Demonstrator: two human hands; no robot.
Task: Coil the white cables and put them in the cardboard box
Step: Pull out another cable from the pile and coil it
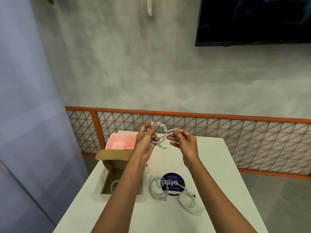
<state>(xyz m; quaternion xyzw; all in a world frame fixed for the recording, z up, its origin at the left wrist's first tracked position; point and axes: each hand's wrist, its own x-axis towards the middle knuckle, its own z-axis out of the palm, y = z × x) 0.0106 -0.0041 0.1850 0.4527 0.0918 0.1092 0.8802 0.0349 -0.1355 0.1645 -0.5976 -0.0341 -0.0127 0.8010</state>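
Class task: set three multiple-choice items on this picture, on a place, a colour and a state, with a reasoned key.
1. The cardboard box stands: A right of the loose cables; B left of them; C on the floor.
2. The round sticker is: A red; B yellow; C dark blue.
3. The held cable is: A coiled in loops; B stretched straight; C lying in the box.
Key: 1 B, it lies to their left; 2 C, its face is dark blue; 3 A, left hand grips loops, right hand pinches a strand.
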